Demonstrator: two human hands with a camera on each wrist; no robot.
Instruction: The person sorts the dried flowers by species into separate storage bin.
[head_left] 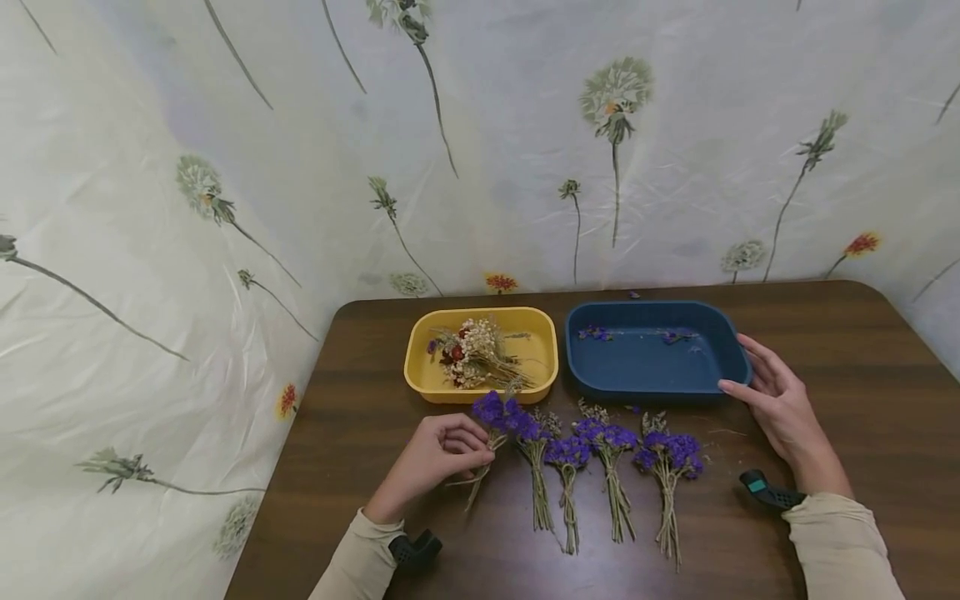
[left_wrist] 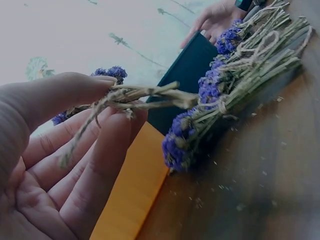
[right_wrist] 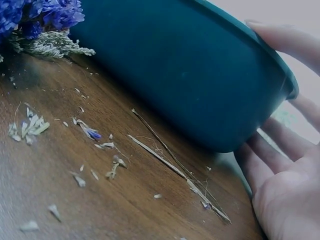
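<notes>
My left hand (head_left: 442,457) pinches the tied stems of a small purple flower bunch (head_left: 491,410) between thumb and fingers, just in front of the yellow tray. In the left wrist view the stems (left_wrist: 145,95) cross the fingertips, with a twine end hanging down. My right hand (head_left: 776,408) holds the right end of the blue tray (head_left: 645,390), thumb at the near rim and fingers round the side. The right wrist view shows that hand (right_wrist: 295,165) against the tray's outer wall (right_wrist: 190,75). Several tied purple bunches (head_left: 671,467) lie in a row on the table.
The yellow tray (head_left: 415,382) contains a mixed dried bunch (head_left: 476,350) with white and red flowers. Purple sprigs (head_left: 596,333) lie inside the blue tray. Plant crumbs and loose stems (right_wrist: 165,160) are scattered on the table near its front side. A floral sheet (head_left: 510,150) hangs behind.
</notes>
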